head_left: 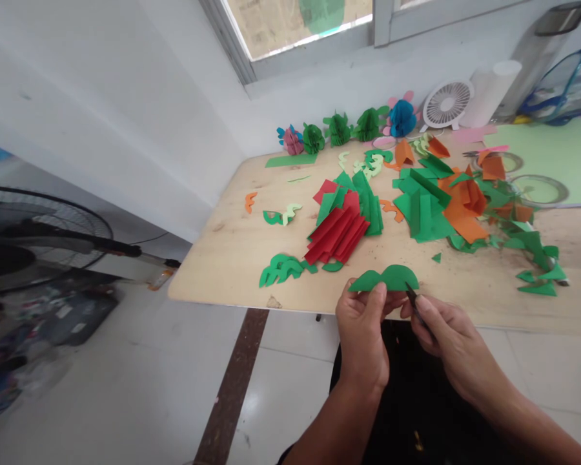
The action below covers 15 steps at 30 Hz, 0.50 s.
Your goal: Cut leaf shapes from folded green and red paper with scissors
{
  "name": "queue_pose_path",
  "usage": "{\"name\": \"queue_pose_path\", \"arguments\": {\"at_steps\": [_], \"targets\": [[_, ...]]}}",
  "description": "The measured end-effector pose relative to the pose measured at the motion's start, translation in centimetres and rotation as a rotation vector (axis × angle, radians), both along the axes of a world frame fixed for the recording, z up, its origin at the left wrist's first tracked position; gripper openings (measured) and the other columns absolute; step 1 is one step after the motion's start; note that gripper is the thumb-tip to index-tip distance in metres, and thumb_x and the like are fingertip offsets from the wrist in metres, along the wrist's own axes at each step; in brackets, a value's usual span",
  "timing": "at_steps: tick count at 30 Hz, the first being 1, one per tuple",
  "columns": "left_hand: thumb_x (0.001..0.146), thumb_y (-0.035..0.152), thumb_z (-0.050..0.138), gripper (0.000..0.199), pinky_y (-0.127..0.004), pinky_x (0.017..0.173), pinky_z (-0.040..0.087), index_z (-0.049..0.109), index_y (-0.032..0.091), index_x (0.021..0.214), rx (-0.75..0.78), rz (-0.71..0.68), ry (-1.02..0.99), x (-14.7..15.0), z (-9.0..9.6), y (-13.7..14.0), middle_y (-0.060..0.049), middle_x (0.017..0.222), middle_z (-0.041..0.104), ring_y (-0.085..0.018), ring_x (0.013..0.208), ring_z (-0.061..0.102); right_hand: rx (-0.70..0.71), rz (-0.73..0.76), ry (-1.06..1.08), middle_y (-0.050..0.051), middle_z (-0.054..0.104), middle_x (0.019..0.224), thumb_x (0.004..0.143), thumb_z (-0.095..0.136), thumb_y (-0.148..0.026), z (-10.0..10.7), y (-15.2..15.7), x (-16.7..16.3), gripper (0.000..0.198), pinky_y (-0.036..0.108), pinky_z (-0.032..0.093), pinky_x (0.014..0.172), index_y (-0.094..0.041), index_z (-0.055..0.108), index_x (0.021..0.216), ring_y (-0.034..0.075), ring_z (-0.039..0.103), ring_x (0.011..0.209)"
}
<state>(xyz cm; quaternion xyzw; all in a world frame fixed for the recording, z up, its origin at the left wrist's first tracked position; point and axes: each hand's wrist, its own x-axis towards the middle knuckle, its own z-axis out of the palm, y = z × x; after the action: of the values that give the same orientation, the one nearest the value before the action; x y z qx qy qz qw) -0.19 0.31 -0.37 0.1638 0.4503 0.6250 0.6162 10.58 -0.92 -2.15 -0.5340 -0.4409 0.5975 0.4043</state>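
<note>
Between thumb and fingers, my left hand (365,329) pinches a green paper cutout (392,279) with a scalloped top edge, just over the table's front edge. My right hand (440,323) is closed around scissors (415,302) with dark blades, whose tips touch the right end of the paper. Part of the scissors is hidden by my fingers. Beyond the hands lies a fanned stack of folded red paper (339,236) over folded green paper (368,200). To the left rest several wavy green cut pieces (283,268).
The wooden table (223,258) carries orange folded paper (465,206) and green scraps (537,258) on the right. Paper honeycomb figures (339,129), a white fan (447,104) and a clear blue-edged bag (566,84) line the wall. A floor fan (33,252) stands left.
</note>
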Motion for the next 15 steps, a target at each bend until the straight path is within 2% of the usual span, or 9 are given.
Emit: {"name": "queue_pose_path", "arguments": {"at_steps": [5, 15], "targets": [[0.075, 0.021, 0.067, 0.014, -0.031, 0.072, 0.054, 0.061, 0.014, 0.085, -0.009, 0.012, 0.013, -0.11, -0.11, 0.07, -0.004, 0.074, 0.071, -0.015, 0.065, 0.067, 0.019, -0.004, -0.048, -0.007, 0.03, 0.048, 0.091, 0.045, -0.054, -0.07, 0.09, -0.04, 0.045, 0.027, 0.018, 0.045, -0.019, 0.052, 0.063, 0.01, 0.024, 0.046], [0.074, 0.025, 0.069, 0.014, -0.029, 0.069, 0.052, 0.068, 0.011, 0.074, -0.037, -0.089, 0.118, -0.4, -0.08, 0.32, -0.005, 0.066, 0.07, -0.015, 0.062, 0.065, 0.014, 0.024, -0.062, -0.007, 0.029, 0.049, 0.092, 0.043, -0.051, -0.33, -0.26, 0.27, 0.042, 0.027, 0.017, 0.045, -0.019, 0.053, 0.067, 0.01, 0.023, 0.046]]}}
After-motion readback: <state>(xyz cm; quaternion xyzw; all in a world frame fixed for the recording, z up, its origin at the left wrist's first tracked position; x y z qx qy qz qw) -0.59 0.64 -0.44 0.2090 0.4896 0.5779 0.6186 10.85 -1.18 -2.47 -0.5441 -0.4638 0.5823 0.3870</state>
